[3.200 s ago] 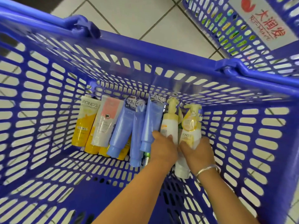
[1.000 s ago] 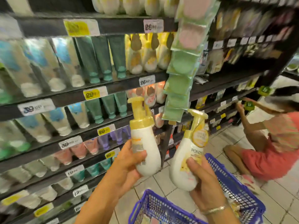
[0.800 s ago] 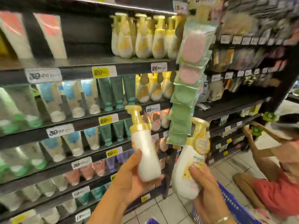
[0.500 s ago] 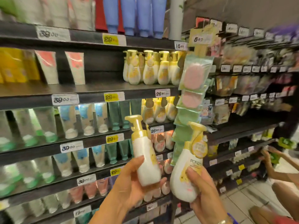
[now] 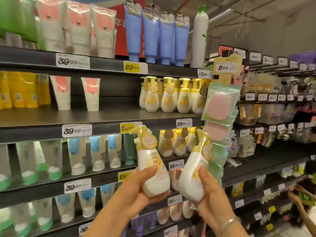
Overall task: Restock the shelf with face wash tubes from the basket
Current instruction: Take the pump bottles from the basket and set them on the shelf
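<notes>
My left hand (image 5: 136,190) grips a white face wash pump bottle with a yellow top (image 5: 152,161), held upright in front of the shelves. My right hand (image 5: 210,197) grips a second pump bottle of the same kind (image 5: 196,168), tilted slightly right. Both bottles hover below a row of matching pump bottles (image 5: 171,96) standing on the second shelf (image 5: 109,115). That shelf has open room between two white tubes with pink labels (image 5: 77,93) and the pump bottles. The basket is out of view.
Blue tubes (image 5: 159,35) and pink-labelled tubes line the top shelf. A hanging strip of pink sponge packs (image 5: 220,117) dangles just right of my right hand. Another person's hand (image 5: 297,199) reaches into lower shelves at far right.
Both bottles came out of the basket and rose up to the shelves. My view tilted upward to the upper shelves; the left bottle now shows its label side.
</notes>
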Motion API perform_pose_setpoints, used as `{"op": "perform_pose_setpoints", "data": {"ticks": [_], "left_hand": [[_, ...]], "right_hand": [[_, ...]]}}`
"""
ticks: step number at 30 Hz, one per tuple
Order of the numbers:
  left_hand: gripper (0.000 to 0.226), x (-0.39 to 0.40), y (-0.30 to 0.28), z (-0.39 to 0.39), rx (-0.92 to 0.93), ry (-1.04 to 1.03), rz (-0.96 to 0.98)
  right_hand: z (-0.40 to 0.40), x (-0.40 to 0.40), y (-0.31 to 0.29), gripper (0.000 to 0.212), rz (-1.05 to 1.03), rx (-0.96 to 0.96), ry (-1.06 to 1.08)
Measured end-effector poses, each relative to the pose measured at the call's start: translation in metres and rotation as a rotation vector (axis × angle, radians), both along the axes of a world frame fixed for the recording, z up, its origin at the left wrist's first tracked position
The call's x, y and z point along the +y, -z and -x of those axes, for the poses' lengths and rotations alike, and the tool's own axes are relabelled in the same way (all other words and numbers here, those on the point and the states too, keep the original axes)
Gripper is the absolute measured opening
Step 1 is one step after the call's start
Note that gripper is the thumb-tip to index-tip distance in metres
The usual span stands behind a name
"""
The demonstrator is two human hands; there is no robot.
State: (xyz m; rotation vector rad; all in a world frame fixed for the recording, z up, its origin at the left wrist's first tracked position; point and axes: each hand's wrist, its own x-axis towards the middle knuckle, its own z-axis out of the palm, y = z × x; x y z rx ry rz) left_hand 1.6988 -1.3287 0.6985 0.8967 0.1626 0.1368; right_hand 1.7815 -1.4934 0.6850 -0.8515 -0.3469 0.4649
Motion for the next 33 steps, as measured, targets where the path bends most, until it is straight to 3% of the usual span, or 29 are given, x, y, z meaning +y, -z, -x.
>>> {"op": "perform_pose_setpoints", "data": {"ticks": [6, 13, 19, 23, 24, 28, 33], "left_hand": [[0.05, 0.063, -0.051, -0.047, -0.083, -0.029, -0.298], [0.027, 0.109, -0.115, -0.123, -0.024, -0.04, -0.401], [0.035, 0.12, -0.14, -0.189, -0.042, -0.098, -0.585], [0.043, 0.118, -0.142, -0.227, -0.088, -0.101, -0.595], [0.044, 0.118, -0.141, -0.235, -0.095, -0.095, -0.587], [0.049, 0.117, -0.13, -0.261, -0.113, -0.092, -0.56], [0.047, 0.11, -0.122, -0.283, -0.177, -0.087, -0.564]], "right_hand": [[-0.071, 0.06, -0.043, 0.061, 0.057, -0.137, 0.035], [-0.161, 0.107, -0.104, 0.028, 0.155, -0.261, 0.137], [-0.21, 0.124, -0.122, 0.047, 0.297, -0.374, 0.256], [-0.238, 0.129, -0.12, 0.008, 0.31, -0.472, 0.329], [-0.245, 0.129, -0.12, 0.008, 0.313, -0.49, 0.346], [-0.268, 0.125, -0.12, 0.024, 0.326, -0.541, 0.38], [-0.287, 0.116, -0.118, 0.059, 0.332, -0.561, 0.375]]}}
